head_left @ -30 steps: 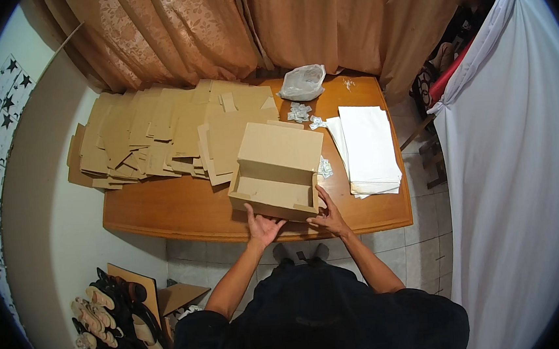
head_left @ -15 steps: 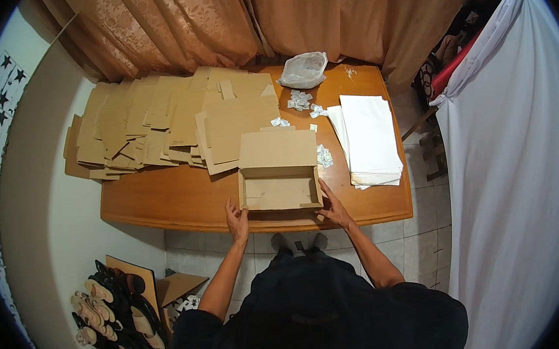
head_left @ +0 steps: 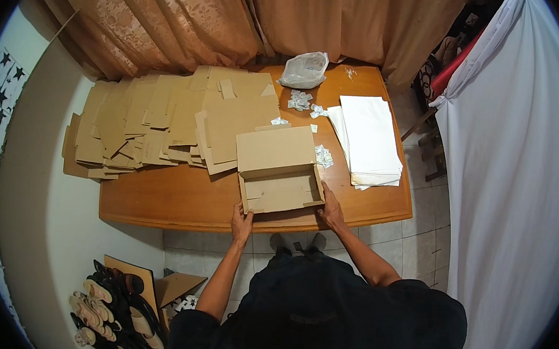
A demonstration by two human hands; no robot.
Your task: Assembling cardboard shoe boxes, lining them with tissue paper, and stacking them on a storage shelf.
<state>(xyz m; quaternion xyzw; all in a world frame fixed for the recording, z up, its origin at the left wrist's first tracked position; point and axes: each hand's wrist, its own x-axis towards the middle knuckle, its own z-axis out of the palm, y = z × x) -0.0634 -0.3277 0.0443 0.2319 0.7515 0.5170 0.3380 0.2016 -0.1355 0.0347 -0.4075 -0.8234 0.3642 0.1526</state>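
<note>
An open cardboard box (head_left: 276,150) sits near the front edge of the table, its lid raised at the far side and its inside bare. My left hand (head_left: 241,223) grips the box's near left corner, thumb over the wall. At the near right corner, my right hand (head_left: 331,210) holds the side wall, fingers along its outside. Some of the fingers on both hands are hidden. Small white packets (head_left: 323,156) lie just right of the box.
Overlapping flat cardboard pieces (head_left: 156,112) cover the table's back left. A stack of white sheets (head_left: 371,138) lies on the right of the wooden table (head_left: 163,203). More packets (head_left: 299,100) and a translucent plastic bag (head_left: 303,71) are at the back. Shoes (head_left: 116,312) stand lower left.
Both hands have closed in on the box's near corners, the right one moving down slightly along the side. The box's lid and far flap have shifted a little.
</note>
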